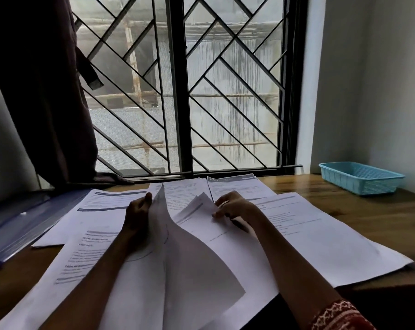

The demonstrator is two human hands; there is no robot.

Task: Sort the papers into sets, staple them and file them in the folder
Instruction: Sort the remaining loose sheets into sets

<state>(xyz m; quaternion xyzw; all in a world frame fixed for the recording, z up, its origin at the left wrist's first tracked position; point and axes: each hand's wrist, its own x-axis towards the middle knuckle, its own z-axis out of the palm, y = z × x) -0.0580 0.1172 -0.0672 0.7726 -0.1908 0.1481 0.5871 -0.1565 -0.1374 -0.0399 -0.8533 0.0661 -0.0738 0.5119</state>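
White printed papers (304,232) cover the wooden table (368,210); I cannot read their blurred text. My left hand (138,219) grips curling lifted sheets (192,265) that hide the pages beneath. My right hand (234,206) pinches a folded corner just beside them. The glossy blue folder (23,225), cut off, lies left of the papers.

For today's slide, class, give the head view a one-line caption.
Left hand lifts a sheet while right hand pinches another's corner among printed papers on a wooden desk.

Matt paper sheets (309,234), glossy wood table (359,210), blue plastic basket (366,184) w/ mesh texture.
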